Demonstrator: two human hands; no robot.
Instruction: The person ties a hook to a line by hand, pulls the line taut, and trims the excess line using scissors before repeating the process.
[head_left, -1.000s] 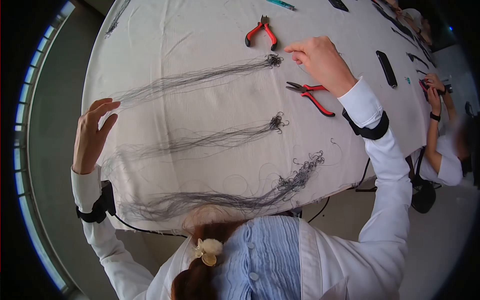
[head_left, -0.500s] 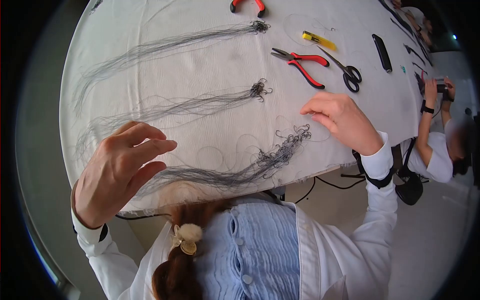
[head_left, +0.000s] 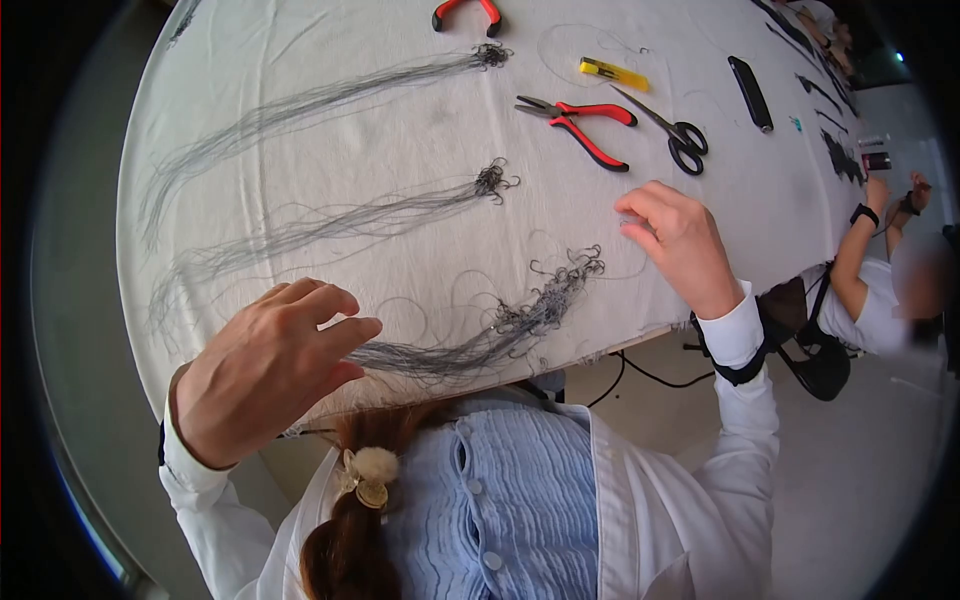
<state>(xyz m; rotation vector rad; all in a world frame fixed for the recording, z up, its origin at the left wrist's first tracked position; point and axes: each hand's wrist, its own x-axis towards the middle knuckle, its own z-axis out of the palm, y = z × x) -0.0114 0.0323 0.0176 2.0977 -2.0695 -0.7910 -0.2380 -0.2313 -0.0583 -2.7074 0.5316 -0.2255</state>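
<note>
My left hand hovers over the tail end of the nearest bundle of fishing lines, its fingers curved and thumb apart. Dark fish hooks cluster at that bundle's right end. Above and right of them is my right hand, index finger and thumb bent close together. Something tiny and greyish shows between those fingertips, too small to name. A faint line loops over the cloth near this hand. Farther back lie a middle bundle of hooked lines and a far bundle of hooked lines.
Red-handled pliers, black scissors, a slim yellow object and a black oblong object lie on the white cloth. Other red handles show at the top edge. Another person's arm is at the right.
My left hand has moved right and slightly toward me. The right hand remains near the hooks with its fingers bent. The view has shifted a little, so the tools appear farther left.
</note>
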